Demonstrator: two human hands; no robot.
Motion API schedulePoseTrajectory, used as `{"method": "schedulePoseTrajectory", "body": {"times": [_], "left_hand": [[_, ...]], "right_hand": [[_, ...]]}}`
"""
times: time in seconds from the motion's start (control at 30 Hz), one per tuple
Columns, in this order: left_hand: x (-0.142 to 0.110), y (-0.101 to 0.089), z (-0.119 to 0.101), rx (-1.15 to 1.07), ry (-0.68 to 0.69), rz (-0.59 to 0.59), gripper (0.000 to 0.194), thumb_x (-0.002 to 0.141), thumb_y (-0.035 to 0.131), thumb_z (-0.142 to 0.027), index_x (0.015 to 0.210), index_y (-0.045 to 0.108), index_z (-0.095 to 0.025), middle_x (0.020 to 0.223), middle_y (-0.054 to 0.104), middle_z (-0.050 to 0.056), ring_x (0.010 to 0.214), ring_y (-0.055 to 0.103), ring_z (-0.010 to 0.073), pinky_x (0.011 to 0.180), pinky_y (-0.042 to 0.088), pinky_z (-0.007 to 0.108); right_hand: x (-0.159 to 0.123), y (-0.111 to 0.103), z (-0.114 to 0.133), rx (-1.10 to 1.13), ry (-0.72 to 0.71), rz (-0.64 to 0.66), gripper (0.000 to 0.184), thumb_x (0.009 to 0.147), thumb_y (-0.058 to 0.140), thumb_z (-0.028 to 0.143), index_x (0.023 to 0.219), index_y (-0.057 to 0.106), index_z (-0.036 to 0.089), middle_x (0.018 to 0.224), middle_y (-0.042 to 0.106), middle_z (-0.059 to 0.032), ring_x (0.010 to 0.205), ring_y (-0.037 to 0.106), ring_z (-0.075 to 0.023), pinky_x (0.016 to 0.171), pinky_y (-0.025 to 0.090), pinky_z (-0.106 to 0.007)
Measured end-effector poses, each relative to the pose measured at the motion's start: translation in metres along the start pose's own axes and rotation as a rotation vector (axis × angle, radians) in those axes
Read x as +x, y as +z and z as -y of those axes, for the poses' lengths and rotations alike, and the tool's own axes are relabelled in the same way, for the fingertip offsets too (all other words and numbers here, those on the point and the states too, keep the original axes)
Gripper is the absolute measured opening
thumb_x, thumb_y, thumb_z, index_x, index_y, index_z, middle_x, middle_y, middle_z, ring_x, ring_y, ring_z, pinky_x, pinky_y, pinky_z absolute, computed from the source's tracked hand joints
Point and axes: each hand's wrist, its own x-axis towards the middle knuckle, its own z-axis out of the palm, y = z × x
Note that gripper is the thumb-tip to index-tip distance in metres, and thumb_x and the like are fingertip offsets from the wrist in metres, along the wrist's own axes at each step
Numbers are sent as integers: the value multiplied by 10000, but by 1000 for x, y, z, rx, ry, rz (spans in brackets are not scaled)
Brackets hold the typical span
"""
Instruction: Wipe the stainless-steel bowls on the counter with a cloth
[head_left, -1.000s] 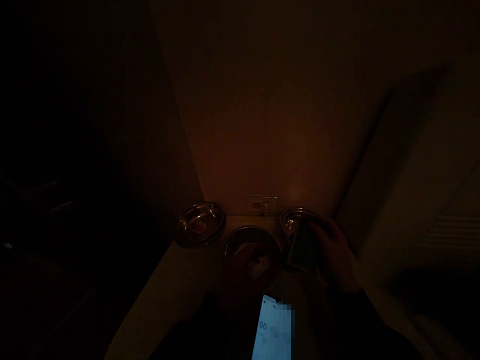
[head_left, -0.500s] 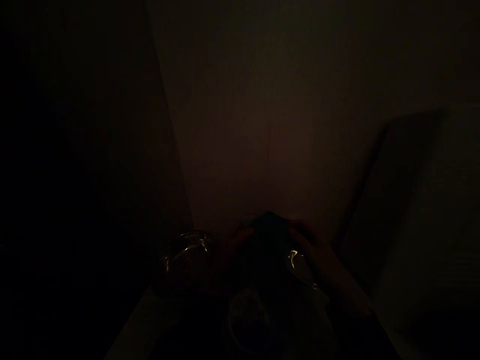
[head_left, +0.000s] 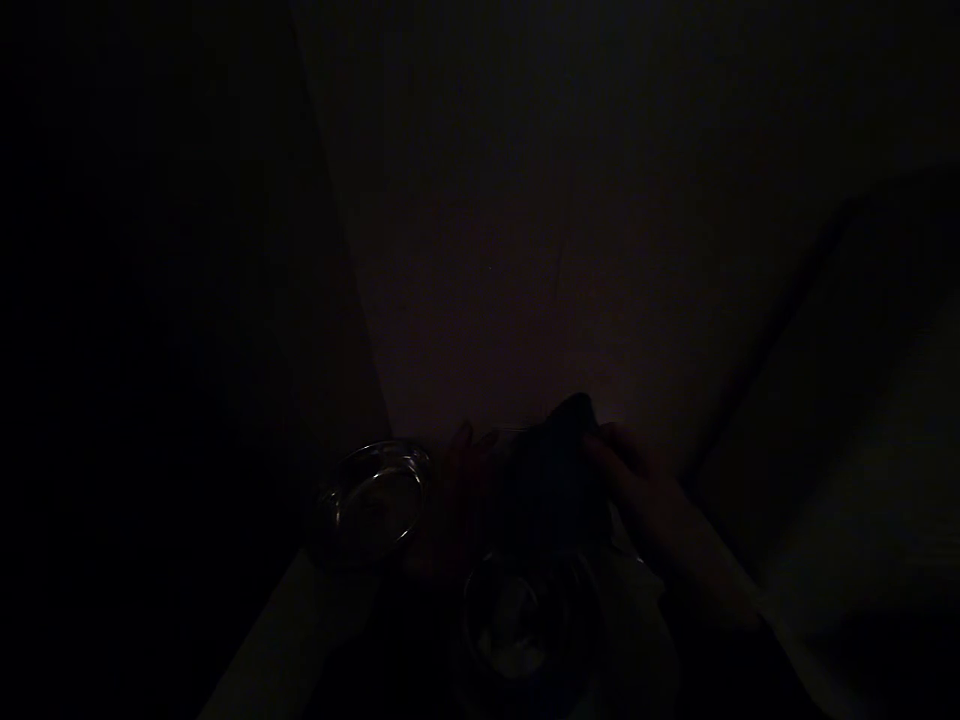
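The view is very dark, so details are faint. My right hand (head_left: pixel 651 492) has its thumb and fingers pinched on the upper right corner of a dark, limp piece (head_left: pixel 551 485); whether it is cloth or a bag I cannot tell. My left hand (head_left: pixel 454 490) is at the left of that piece, its fingers stretched upward and slightly apart. Left of this hand stands a shiny metal bowl (head_left: pixel 375 495). Below the dark piece is a second round, shiny bowl (head_left: pixel 517 620) with something pale in it, too dim to name.
A pale surface (head_left: pixel 465 300) lies beyond my hands, with a straight edge running down its left side. To the right a large dark shape with a slanted edge (head_left: pixel 780 330) stands close to my right forearm. The left side is nearly black.
The dark piece has tilted and shifted right and upward with my right hand. My left hand's fingers have come away from its left edge. The lower bowl shows more; the whole view is darker.
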Motion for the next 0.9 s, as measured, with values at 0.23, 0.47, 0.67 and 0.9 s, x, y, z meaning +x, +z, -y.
{"method": "schedulePoseTrajectory", "body": {"times": [0.23, 0.47, 0.67, 0.9], "left_hand": [[5, 12, -23, -263, -249, 183, 600, 759, 639, -294, 1324, 462, -196, 1230, 633, 105, 1081, 625, 254, 877, 524, 393], [5, 2, -27, -105, -210, 266, 475, 679, 714, -254, 1143, 634, -194, 1142, 681, 80, 1038, 639, 256, 882, 517, 400], [1, -1, -28, 173, -24, 223, 423, 686, 680, -235, 1109, 669, -238, 1296, 583, 52, 1108, 597, 246, 887, 516, 351], [2, -8, -31, 345, -65, 143, 311, 728, 623, -284, 1015, 687, -183, 1140, 668, 73, 997, 644, 236, 818, 531, 331]], "right_hand": [[4, -2, -7, 75, 43, -59, 376, 661, 701, 510, 860, 581, 214, 739, 677, -18, 670, 635, -208, 529, 471, -274], [3, -2, -8, 41, -21, 4, 730, 725, 676, 450, 1380, 385, 310, 969, 704, -40, 804, 676, -251, 652, 549, -369], [1, -12, -20, -79, -121, 113, 607, 702, 711, 417, 1276, 545, 305, 1266, 597, -28, 1133, 563, -277, 934, 474, -447], [3, -20, -19, -226, -197, 233, 264, 780, 619, 377, 1003, 691, 254, 997, 703, -40, 945, 638, -263, 886, 480, -452]]}}
